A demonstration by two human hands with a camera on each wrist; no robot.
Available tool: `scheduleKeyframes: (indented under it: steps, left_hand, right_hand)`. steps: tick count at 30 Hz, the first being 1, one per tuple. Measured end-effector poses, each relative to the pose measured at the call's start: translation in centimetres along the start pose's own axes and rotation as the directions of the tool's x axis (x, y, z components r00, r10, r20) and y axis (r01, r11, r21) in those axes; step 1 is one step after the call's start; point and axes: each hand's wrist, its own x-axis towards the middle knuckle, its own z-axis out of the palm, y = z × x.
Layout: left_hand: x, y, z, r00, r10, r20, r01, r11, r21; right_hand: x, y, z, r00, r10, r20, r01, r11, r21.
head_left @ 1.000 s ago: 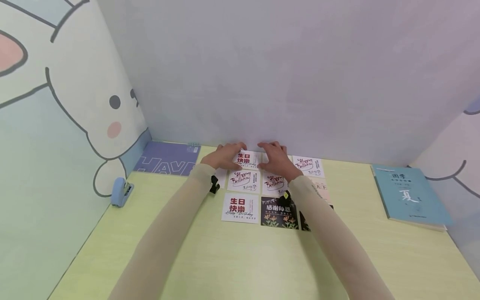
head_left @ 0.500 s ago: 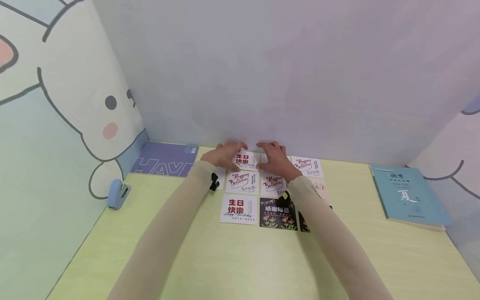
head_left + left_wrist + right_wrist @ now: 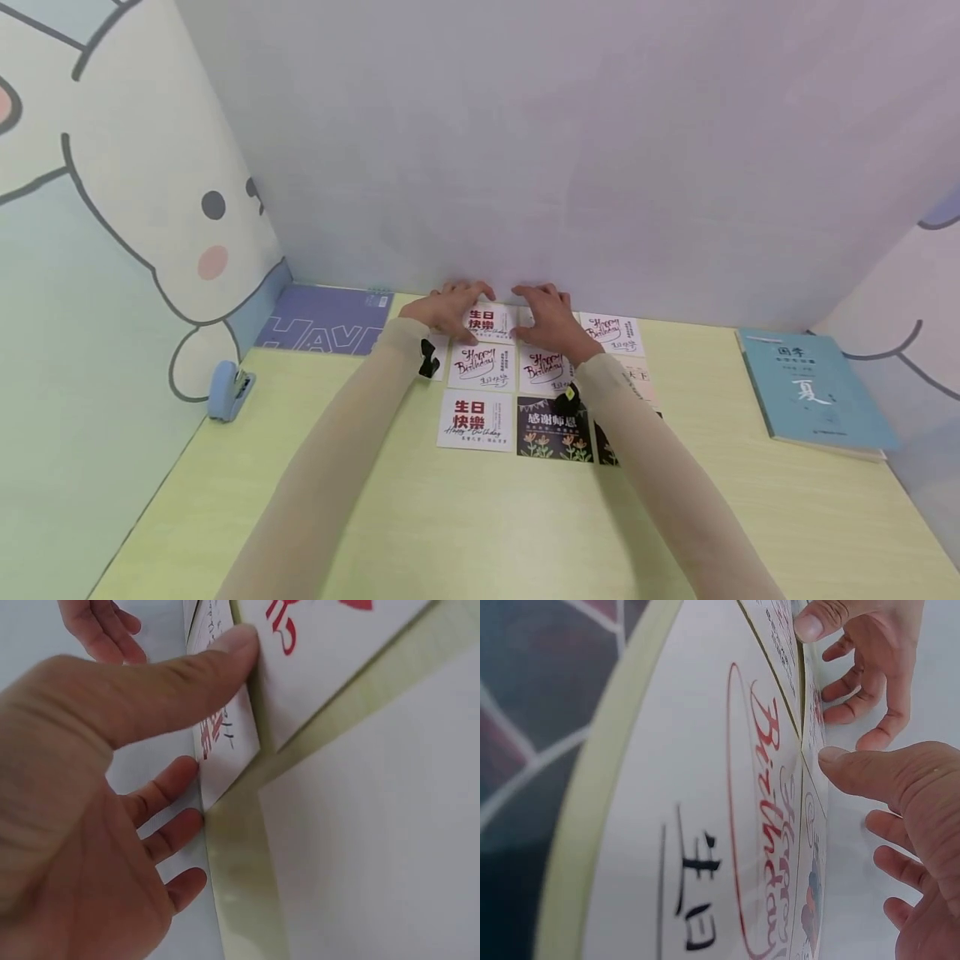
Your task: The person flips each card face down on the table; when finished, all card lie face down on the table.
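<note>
Several small greeting cards lie in rows on the table. In the head view, a white card with red characters (image 3: 482,317) sits in the back row against the wall. My left hand (image 3: 447,310) spans its left side, thumb near the front corner and fingers at the wall edge. My right hand (image 3: 553,323) lies over the neighbouring card, partly hiding it, with its thumb pointing left. A white "Happy Birthday" card (image 3: 482,367) lies in front. In the left wrist view, the thumb (image 3: 187,690) rests at a card's corner. The right wrist view shows the right thumb (image 3: 862,772) at the card edges.
A purple notebook (image 3: 326,319) lies at the back left, with a blue stapler-like tool (image 3: 229,390) in front of it. A blue book (image 3: 813,392) lies at the right. Black cards (image 3: 553,429) form part of the front row. The grey wall (image 3: 525,167) rises right behind the cards.
The head view has turned slightly, so the scene slides a little left. Both hands stay in place at the back-row cards, and the cards show no visible movement.
</note>
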Motion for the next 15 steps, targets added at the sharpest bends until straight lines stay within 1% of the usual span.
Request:
scheduleKeyframes:
  steps: [7,12,15]
  left_hand:
    - [0.1,-0.4,-0.2,0.998,0.054,-0.039,-0.056,0.998,-0.039]
    - [-0.1,-0.2,-0.8,0.994,0.091,-0.057,-0.093,0.995,-0.039]
    - [-0.2,0.0,-1.2,0.993,0.106,-0.061,-0.108,0.993,-0.039]
  right_hand:
    - [-0.2,0.1,-0.5,1.0,-0.001,0.006,0.001,1.0,-0.016]
    - [0.0,0.2,-0.6,0.998,-0.044,0.041,0.045,0.999,-0.005]
    - [0.1,0.2,-0.6,0.997,-0.064,0.042,0.064,0.998,-0.004]
